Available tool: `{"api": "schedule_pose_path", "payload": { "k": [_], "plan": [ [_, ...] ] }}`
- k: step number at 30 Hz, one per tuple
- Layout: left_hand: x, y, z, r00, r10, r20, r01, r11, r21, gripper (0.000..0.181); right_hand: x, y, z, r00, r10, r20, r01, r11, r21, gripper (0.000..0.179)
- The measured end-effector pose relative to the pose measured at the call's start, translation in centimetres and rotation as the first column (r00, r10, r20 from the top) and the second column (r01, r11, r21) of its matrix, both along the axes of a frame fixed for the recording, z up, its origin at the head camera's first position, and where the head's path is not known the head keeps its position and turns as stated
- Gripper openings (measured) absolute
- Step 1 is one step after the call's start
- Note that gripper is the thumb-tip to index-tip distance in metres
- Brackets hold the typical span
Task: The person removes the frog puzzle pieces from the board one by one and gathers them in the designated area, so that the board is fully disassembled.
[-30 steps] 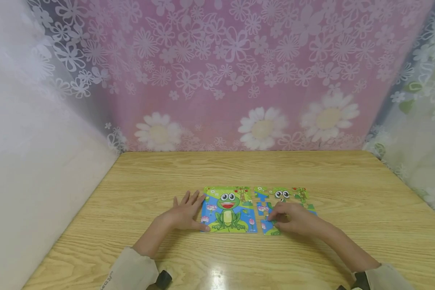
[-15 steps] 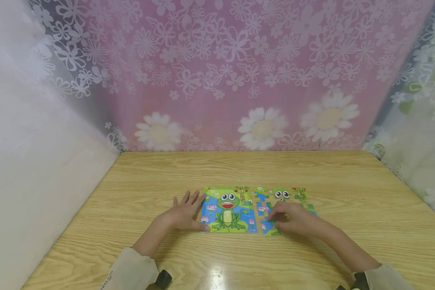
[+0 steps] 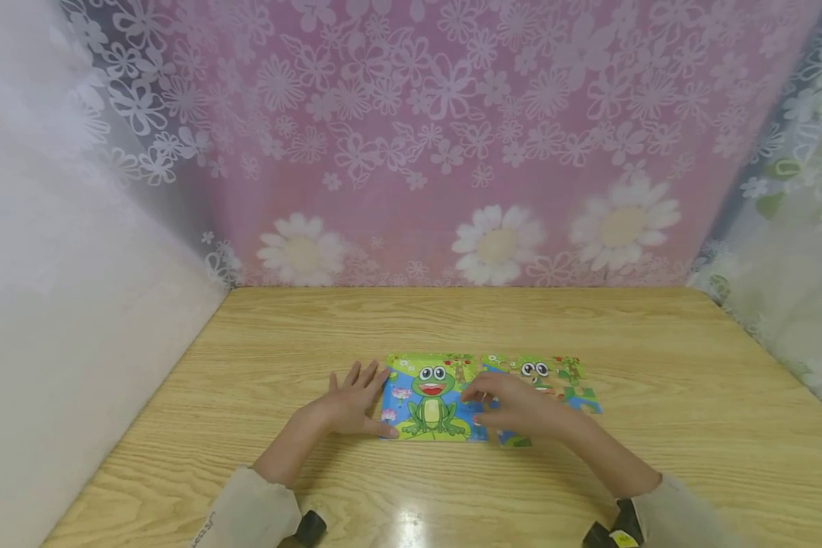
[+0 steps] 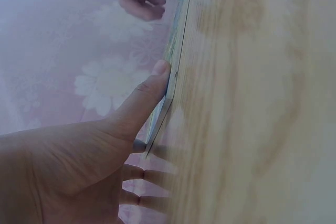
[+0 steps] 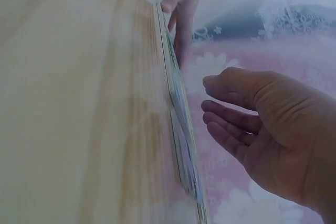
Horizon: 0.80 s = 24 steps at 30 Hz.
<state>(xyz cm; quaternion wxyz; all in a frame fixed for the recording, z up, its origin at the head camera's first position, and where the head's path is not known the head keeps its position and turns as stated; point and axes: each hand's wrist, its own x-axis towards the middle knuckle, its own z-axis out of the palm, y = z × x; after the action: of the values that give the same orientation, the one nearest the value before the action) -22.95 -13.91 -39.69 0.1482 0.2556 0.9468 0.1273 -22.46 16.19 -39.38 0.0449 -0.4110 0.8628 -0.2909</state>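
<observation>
A frog picture board [image 3: 430, 415] lies flat on the table, printed in green and blue. My left hand [image 3: 348, 407] is spread at its left side. The left thumb rests on the near-left corner, also in the left wrist view, where the thumb [image 4: 143, 98] lies over the board's edge. To the right lie several frog jigsaw pieces [image 3: 515, 441], partly covered by my right hand [image 3: 530, 411]. That hand hovers over the board's right edge, fingers loosely bent. In the right wrist view, nothing shows between the fingers and thumb of the right hand [image 5: 278, 124], apart from the board.
The wood-grain table [image 3: 411, 320] spreads around the board and pieces. A pink flowered curtain [image 3: 411, 152] stands behind it, with a pale cloth [image 3: 82, 304] at the left and a flowered one [image 3: 794, 251] at the right.
My right hand has moved left from the jigsaw pieces to the board's right edge, uncovering some pieces on the right. My left hand stays in place.
</observation>
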Motion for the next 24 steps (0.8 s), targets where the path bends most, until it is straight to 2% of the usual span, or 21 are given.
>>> {"api": "schedule_pose_path", "payload": {
  "k": [2,6,10,13,24],
  "plan": [
    [0.0,0.1,0.0,1.000,-0.002,-0.001,0.002,1.000,-0.004,0.101,-0.2,-1.1,-0.1,1.000,0.009,-0.016,-0.009,0.999,0.032,0.024],
    [0.0,0.3,0.0,1.000,-0.004,-0.001,0.004,1.000,-0.008,0.100,-0.4,-2.9,-0.3,0.998,-0.015,-0.056,0.022,0.992,0.126,0.031],
    [-0.1,0.5,-0.1,1.000,-0.005,0.001,0.005,1.000,-0.015,0.100,-0.1,-4.0,-0.4,0.999,-0.043,-0.033,0.048,0.984,0.174,0.037],
    [-0.2,0.4,-0.2,1.000,-0.006,-0.004,0.005,1.000,-0.018,0.101,0.0,-4.2,-0.5,0.999,-0.046,-0.005,0.047,0.982,0.181,0.037],
    [-0.5,0.0,-0.6,1.000,0.009,-0.010,-0.010,1.000,-0.015,0.102,-0.1,-4.6,-0.4,1.000,-0.030,0.005,0.029,0.987,0.157,0.034]
  ]
}}
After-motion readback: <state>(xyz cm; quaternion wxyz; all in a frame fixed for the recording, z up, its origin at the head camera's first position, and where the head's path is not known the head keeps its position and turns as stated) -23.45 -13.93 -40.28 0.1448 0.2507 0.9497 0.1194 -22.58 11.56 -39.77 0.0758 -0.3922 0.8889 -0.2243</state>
